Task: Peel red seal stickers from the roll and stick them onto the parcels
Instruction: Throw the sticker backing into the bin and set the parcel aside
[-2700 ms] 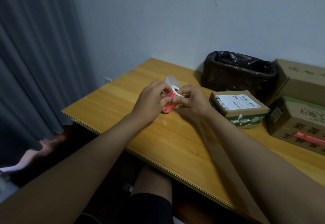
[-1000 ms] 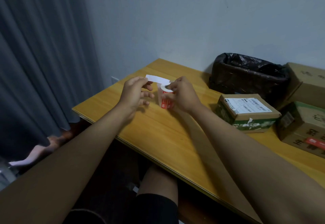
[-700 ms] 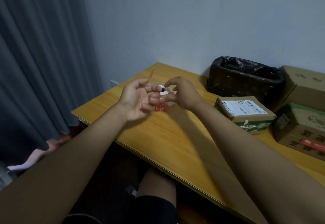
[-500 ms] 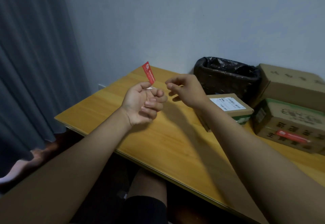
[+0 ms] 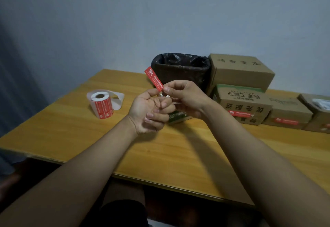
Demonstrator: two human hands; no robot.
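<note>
A peeled red seal sticker (image 5: 154,80) stands up in the air above the table. My left hand (image 5: 150,109) pinches its lower end, fingers curled toward the palm. My right hand (image 5: 185,96) meets it there, thumb and forefinger pinching the same lower end. The sticker roll (image 5: 102,105) stands on the table at the left, a loop of bare white backing curling behind it. A small parcel with green tape (image 5: 175,117) lies mostly hidden behind my hands. Cardboard parcels (image 5: 244,104) at the right carry red stickers on their front faces.
A dark basket lined with a black bag (image 5: 180,66) stands against the wall. A bigger plain box (image 5: 239,71) sits beside it, and more parcels (image 5: 287,114) line the right side. The wooden table (image 5: 178,155) ends at its front edge above my legs.
The roll left my hands and now stands on the table at the left. My left hand peeled a red sticker free, and my right hand has come over and pinched its lower end.
</note>
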